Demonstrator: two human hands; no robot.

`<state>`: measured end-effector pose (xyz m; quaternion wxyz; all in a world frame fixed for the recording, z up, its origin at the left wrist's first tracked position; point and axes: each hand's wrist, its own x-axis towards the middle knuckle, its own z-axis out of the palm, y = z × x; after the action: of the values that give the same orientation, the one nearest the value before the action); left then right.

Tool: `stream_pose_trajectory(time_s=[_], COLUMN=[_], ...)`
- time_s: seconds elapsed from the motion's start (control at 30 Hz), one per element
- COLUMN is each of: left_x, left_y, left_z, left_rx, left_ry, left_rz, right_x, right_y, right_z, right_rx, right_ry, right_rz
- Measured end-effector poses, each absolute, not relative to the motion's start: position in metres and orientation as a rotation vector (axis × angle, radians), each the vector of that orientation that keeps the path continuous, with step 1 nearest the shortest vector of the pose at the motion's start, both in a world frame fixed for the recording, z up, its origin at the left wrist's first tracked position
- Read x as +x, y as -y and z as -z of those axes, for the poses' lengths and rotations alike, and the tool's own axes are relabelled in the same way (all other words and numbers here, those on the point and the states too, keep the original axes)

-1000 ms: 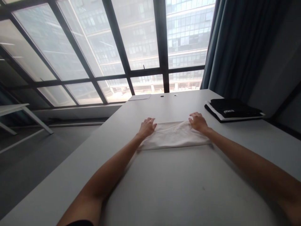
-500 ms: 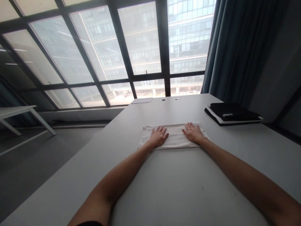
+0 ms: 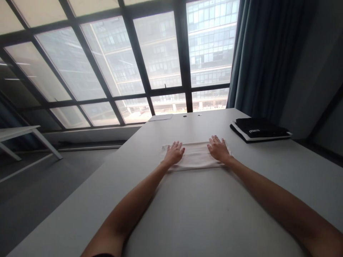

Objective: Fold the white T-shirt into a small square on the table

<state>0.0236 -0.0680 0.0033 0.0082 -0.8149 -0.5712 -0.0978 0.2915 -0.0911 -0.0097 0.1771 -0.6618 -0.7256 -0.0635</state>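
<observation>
A folded white cloth [image 3: 197, 155], perhaps a garment, lies flat on the white table [image 3: 182, 210] ahead of me. On its left part rests my left hand [image 3: 174, 153], palm down with the fingers a little apart. My right hand [image 3: 218, 149] lies palm down over the right part, its fingers stretched out and spread. Neither hand grips the fabric. The cloth's two ends are partly covered by my hands.
To the right sits a stack of folded black and white clothes [image 3: 259, 128]. A sheet of paper [image 3: 160, 117] lies at the far left corner of the table. Windows [image 3: 163, 50] stand behind, a dark blue curtain [image 3: 257, 60] at right, another table [image 3: 20, 132] at left.
My left hand has slid a little outward to the left over the cloth. My right hand stays near the right end. The view has shifted slightly.
</observation>
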Motion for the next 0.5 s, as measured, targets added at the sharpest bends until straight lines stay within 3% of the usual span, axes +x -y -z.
stream_pose_trajectory(time_s=[0.5], left_x=[0.081], left_y=[0.113], left_z=[0.016], left_rx=[-2.780], left_ry=[1.451], left_rz=[0.328], right_x=[0.234], right_y=[0.128], right_z=[0.023], right_rx=[-1.647], right_ry=[2.227], right_rz=[-0.032])
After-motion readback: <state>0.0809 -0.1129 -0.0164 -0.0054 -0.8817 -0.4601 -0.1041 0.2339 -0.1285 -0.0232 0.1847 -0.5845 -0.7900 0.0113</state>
